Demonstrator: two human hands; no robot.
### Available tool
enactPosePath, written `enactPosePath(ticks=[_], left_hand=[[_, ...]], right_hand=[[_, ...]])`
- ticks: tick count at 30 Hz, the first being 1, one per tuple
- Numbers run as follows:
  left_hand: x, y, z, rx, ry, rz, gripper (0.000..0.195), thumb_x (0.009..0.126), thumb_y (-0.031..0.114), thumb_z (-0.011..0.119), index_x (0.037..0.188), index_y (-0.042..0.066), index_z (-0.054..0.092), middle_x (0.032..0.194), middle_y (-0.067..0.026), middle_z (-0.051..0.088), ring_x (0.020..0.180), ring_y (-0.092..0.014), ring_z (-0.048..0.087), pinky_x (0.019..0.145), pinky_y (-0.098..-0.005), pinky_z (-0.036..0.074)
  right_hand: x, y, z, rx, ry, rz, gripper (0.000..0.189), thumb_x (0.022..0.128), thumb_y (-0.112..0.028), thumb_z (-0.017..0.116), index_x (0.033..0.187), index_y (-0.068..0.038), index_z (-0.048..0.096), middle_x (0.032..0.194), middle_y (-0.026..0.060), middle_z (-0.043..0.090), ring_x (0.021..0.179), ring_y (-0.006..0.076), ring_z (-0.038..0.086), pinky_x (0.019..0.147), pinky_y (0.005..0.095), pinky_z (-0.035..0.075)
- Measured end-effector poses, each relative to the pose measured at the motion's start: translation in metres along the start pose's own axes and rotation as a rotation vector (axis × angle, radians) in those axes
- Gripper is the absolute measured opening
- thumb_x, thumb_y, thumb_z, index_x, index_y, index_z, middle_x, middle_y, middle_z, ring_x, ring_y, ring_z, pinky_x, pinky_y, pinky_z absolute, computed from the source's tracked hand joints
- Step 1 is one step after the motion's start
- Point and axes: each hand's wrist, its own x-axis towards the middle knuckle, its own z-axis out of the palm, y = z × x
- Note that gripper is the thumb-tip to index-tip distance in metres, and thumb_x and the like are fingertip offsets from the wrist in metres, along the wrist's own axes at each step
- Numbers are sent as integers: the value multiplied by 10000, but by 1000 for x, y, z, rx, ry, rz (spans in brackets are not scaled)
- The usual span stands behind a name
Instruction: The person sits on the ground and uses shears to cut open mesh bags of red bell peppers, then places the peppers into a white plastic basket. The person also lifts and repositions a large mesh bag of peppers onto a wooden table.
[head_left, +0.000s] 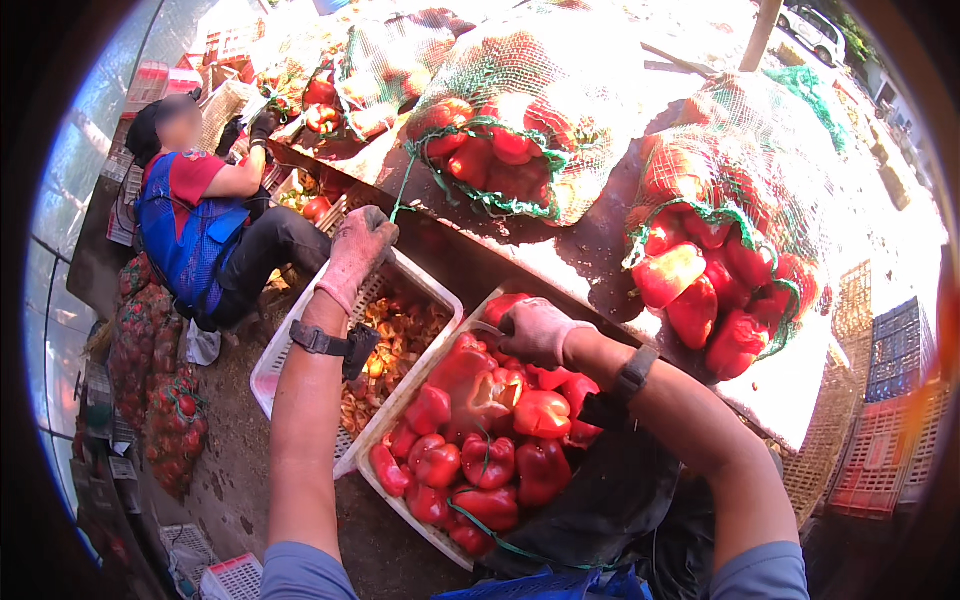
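My left hand (364, 246), in a soiled pinkish work glove, is raised over the far rim of a white plastic crate (442, 291) of pepper cores and scraps. Its fingers are curled, and a green string (405, 184) from a net sack hangs at their tips; whether they grip it is unclear. My right hand (541, 331), gloved too, bends over the far end of a second crate (369, 454), filled with red bell peppers (489, 459). A thin pale piece (486, 328), perhaps a blade, sticks out from its curled fingers beside a red pepper (504, 306).
Beyond the crates, a raised ledge (559, 266) bears an open net sack (517, 127) of red peppers and another sack (739, 217), peppers spilling out. A co-worker in a blue vest (196, 225) sits at the left near full sacks (154, 360). Stacked crates (874, 450) stand right.
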Motion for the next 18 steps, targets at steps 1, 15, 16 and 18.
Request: enactPosePath(ticks=[1, 15, 16, 18], left_hand=[[-3, -3, -1, -50, -30, -36, 144, 851, 106, 626, 785, -22, 623, 633, -73, 618, 491, -149, 602, 494, -303, 503], [-59, 6, -5, -281, -411, -166, 226, 891, 230, 602, 840, 10, 593, 721, -80, 633, 604, -172, 643, 569, -292, 515], [-77, 13, -14, -320, -447, -152, 228, 893, 230, 596, 842, 8, 591, 730, -82, 634, 604, -170, 641, 568, -290, 515], [-113, 28, -26, -337, -515, -135, 234, 895, 230, 586, 851, 1, 585, 756, -83, 636, 605, -161, 631, 572, -286, 518]], right_hand=[[-15, 10, -3, 85, 65, -30, 309, 864, -304, 694, 997, -26, 726, 965, 205, 719, 919, 326, 698, 837, 428, 531], [-280, 148, -51, -181, 653, 218, 302, 846, -110, 697, 1145, -67, 685, 967, 159, 663, 871, 362, 679, 771, 433, 541], [-295, 163, -46, -150, 641, 218, 323, 841, -79, 700, 1163, -51, 684, 1002, 175, 669, 897, 361, 675, 792, 421, 534], [-319, 194, -39, -102, 620, 284, 279, 853, -61, 675, 1132, -55, 692, 980, 160, 673, 891, 355, 671, 786, 422, 537]])
